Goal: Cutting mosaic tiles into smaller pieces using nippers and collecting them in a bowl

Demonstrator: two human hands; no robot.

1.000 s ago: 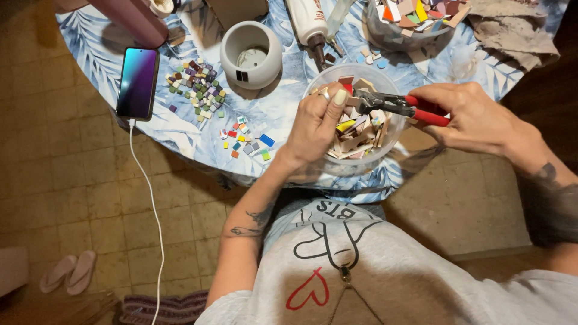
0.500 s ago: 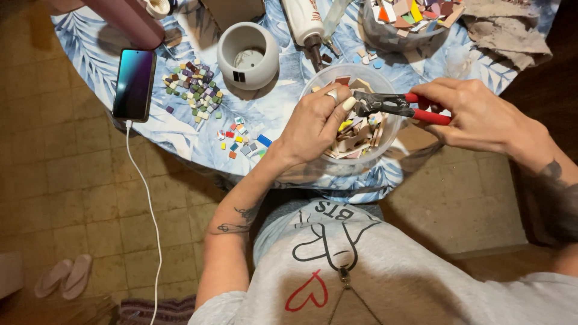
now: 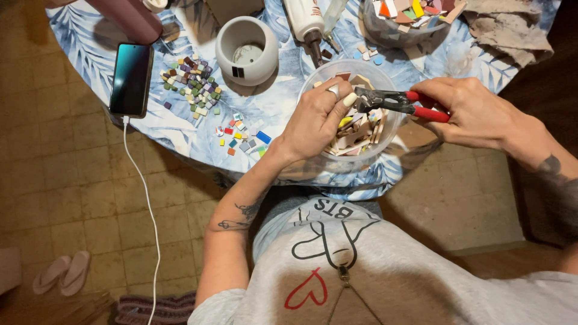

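Phone screen and glue bottle on the table

A phone [image 3: 130, 79] lies at the table's left edge, its screen dark teal-blue; a white glue bottle [image 3: 306, 21] with a red-printed label lies at the top centre.

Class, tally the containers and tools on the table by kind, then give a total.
Clear bowls of tile pieces: 2
White round pot: 1
Red-handled tile nippers: 1
Smartphone: 1
Glue bottle: 1
Total: 6
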